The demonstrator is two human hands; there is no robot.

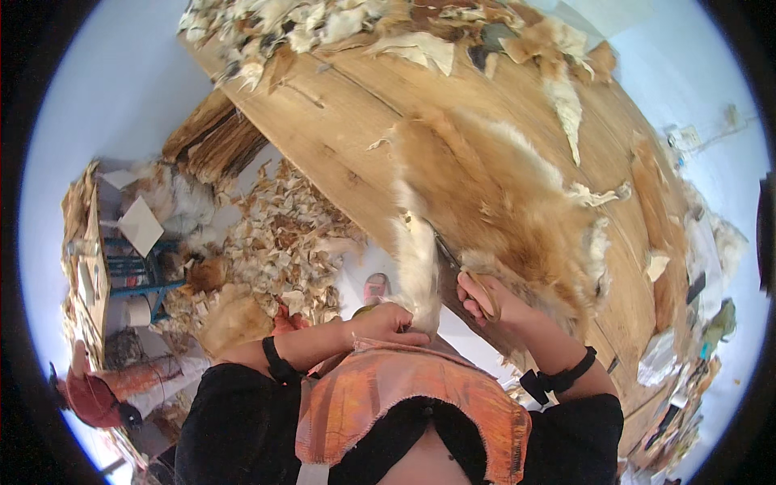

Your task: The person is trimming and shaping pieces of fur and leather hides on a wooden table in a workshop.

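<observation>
A tan fur pelt (501, 178) with pale edges lies spread on the wooden table, fur side up, its near edge towards me. From its left side a white fur strip (417, 259) hangs over the table's edge. My left hand (386, 323) is closed on the lower end of that strip, close to my apron. In my right hand (482, 299) is a pair of scissors (490, 296); a tan handle loop shows around the fingers. Their dark blade points up and left, between the strip and the pelt's near edge. The blade tips are partly hidden in the fur.
Fur scraps (307, 28) pile along the far edge of the wooden table (331, 145). A brown pelt (653, 234) lies at the right. Many cuttings (283, 226) cover the floor at left, near a blue stool (137, 267). Another person (97, 400) is at lower left.
</observation>
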